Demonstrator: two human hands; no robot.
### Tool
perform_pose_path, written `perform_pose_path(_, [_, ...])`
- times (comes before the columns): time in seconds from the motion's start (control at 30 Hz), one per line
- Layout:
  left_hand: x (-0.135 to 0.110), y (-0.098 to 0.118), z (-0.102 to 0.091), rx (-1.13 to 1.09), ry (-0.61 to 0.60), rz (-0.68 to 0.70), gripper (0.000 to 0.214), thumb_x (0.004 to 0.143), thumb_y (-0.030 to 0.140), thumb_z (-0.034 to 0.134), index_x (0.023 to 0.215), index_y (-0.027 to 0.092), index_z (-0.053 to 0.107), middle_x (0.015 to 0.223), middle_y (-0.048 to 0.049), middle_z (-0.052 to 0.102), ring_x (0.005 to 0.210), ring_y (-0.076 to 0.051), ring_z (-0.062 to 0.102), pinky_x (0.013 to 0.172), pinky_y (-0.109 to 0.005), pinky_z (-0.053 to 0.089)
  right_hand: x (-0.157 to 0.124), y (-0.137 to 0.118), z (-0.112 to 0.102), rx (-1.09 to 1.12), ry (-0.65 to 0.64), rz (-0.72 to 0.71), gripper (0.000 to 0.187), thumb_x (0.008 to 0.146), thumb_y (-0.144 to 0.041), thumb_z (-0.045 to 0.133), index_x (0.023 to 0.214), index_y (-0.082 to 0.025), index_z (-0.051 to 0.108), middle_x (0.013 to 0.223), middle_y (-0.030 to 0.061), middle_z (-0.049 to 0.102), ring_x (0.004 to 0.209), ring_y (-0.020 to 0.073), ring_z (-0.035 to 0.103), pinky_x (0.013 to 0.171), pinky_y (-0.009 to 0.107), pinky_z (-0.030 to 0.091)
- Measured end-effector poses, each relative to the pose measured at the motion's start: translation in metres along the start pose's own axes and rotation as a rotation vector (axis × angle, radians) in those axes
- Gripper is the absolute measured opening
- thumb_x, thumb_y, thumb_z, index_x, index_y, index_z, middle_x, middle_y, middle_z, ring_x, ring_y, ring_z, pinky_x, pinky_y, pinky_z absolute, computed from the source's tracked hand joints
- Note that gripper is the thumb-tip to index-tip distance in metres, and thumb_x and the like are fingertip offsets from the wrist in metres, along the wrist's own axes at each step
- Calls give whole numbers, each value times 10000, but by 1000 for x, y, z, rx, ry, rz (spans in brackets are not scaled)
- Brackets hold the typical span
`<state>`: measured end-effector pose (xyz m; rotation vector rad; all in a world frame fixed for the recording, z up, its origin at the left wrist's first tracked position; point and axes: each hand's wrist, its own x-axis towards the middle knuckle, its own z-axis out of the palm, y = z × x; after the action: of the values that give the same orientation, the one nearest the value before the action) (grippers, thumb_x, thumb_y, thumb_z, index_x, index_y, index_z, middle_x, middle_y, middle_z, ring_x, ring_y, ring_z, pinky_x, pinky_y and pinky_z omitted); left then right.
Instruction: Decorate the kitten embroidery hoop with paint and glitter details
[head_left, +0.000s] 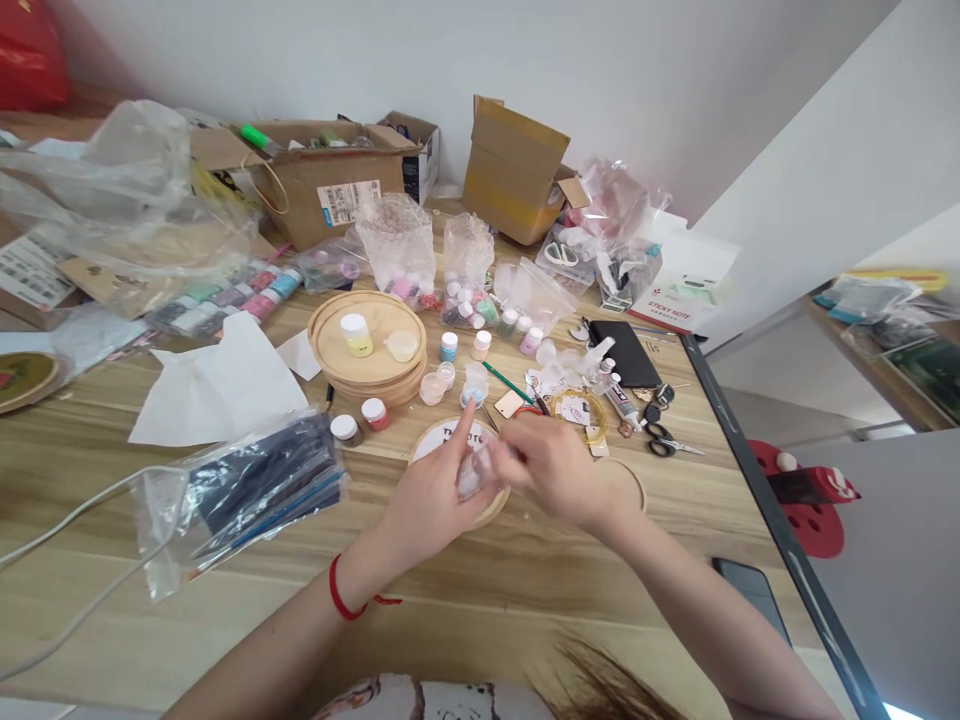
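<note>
My left hand (431, 500) is closed around a small clear plastic piece (472, 472), its thumb pointing up and away. What kind of piece it is does not show plainly. Beside it, my right hand (553, 468) is curled shut with its fingertips at the piece; anything inside that fist is hidden. Under both hands lies a round white disc with dark lettering and a wooden rim (431, 440), partly covered. Just beyond the left thumb stands a small clear cup with pale blue content (474, 392).
Wooden discs (322, 340) carry a yellow jar (356, 335). A red jar (376, 414) and a dark jar (346, 431) stand left of the hands. Gold wire (592, 435), scissors (667, 443) and a phone (750, 598) lie right. A plastic pack (255, 490) lies left; cardboard boxes (322, 190) stand behind.
</note>
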<state>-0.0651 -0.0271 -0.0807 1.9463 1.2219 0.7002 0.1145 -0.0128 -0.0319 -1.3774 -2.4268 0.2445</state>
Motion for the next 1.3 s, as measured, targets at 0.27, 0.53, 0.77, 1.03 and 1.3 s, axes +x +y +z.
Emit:
perform_pose_path(0.27, [16, -19, -26, 134, 151, 115, 426, 914, 399, 555, 1294, 207, 578, 1280, -89, 615, 1212, -244, 546, 1065, -426, 418, 68, 76, -16, -492, -69, 475, 421, 1003, -451, 342, 963, -156, 640, 890, 127, 727, 817, 237, 669, 604, 264, 343])
perform_pose_path(0.53, [6, -27, -28, 152, 136, 98, 326, 935, 353, 509, 1190, 208, 653, 1152, -67, 667, 1084, -215, 608, 982, -404, 488, 98, 99, 18, -529, -277, 498, 507, 1016, -479, 284, 1161, -112, 602, 1100, 212, 696, 1013, 304, 678, 780, 336, 467])
perform_pose_path(0.77, [-1, -37, -25, 130, 101, 89, 322, 917, 394, 513, 1104, 200, 690, 1134, -86, 689, 1076, -238, 625, 975, -436, 500, 66, 90, -14, -526, -182, 528, 630, 976, -603, 269, 1120, -88, 602, 1025, 220, 700, 954, 325, 676, 724, 359, 467])
perform_pose_path(1.03, [-8, -42, -24, 94, 91, 33, 312, 916, 426, 518, 1078, 232, 703, 1112, -71, 705, 1064, -234, 638, 959, -412, 513, -40, 48, -5, -317, -191, 239, 388, 837, -509, 667, 1056, -190, 668, 891, 112, 705, 893, 288, 653, 726, 370, 476])
perform_pose_path(1.3, [-11, -42, -19, 66, -2, 16, 301, 934, 389, 516, 1142, 239, 672, 1148, -53, 694, 1090, -220, 625, 981, -399, 490, -49, 52, -2, -125, -85, 218, 178, 926, -199, 538, 1016, -186, 692, 960, 113, 701, 892, 247, 669, 792, 382, 515])
